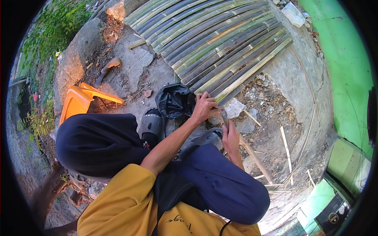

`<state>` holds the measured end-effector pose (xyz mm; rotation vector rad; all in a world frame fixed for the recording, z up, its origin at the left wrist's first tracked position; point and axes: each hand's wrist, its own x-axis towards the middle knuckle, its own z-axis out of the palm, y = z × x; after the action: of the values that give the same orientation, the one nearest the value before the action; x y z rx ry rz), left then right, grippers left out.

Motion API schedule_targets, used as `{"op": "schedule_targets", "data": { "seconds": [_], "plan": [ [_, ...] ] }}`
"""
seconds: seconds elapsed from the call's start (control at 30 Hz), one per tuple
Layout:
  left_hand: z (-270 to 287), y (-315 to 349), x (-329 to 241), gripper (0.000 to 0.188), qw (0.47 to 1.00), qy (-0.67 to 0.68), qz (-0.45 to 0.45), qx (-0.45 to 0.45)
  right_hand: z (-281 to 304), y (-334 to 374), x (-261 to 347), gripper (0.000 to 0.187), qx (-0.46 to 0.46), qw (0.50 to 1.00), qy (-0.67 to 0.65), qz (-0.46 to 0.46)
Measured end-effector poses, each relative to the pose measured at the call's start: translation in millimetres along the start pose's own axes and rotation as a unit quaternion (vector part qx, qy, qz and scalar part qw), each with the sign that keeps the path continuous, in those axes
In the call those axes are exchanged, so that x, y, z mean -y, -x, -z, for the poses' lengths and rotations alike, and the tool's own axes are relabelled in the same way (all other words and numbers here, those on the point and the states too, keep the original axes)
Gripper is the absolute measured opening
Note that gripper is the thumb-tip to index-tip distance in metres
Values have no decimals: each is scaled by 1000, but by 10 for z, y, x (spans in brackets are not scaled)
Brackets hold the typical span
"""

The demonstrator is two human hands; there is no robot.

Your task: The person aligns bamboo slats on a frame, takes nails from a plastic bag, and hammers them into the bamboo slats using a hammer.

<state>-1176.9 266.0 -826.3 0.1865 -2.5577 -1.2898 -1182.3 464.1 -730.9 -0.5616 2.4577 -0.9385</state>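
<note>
A row of split bamboo slats (220,43), green, dark and pale, lies side by side in front of me. My left hand (205,107) is closed at the near end of the last slats, fingertips pressed together; whatever they pinch is too small to make out. Close beside it, my right hand (231,135) grips what looks like a hammer (256,162) near its grey metal head, the long wooden handle slanting down to the right. Just left of my left hand sits a crumpled black plastic bag (173,100).
An orange plastic chair (76,103) and a wooden-handled tool (107,71) lie to the left. Clear plastic (235,107) and thin bamboo strips (286,151) litter the ground on the right. A green wall (340,59) stands at the far right. My sandalled foot (151,122) is near the bag.
</note>
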Motion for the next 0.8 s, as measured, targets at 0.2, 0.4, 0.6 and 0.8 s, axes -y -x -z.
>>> {"op": "schedule_targets", "data": {
  "seconds": [0.2,0.4,0.6,0.8],
  "plan": [
    [-9,18,7,19,1000,2,0,-3,-55,-17,-120,36,1,999,44,11],
    [9,23,15,21,1000,5,-2,-4,-17,5,-70,35,-31,999,24,-5],
    [26,27,3,22,1000,4,0,-1,18,-47,-4,31,-21,999,36,6],
    [15,26,17,23,1000,-2,8,5,-72,-107,-195,29,19,994,102,16]
  ]
}}
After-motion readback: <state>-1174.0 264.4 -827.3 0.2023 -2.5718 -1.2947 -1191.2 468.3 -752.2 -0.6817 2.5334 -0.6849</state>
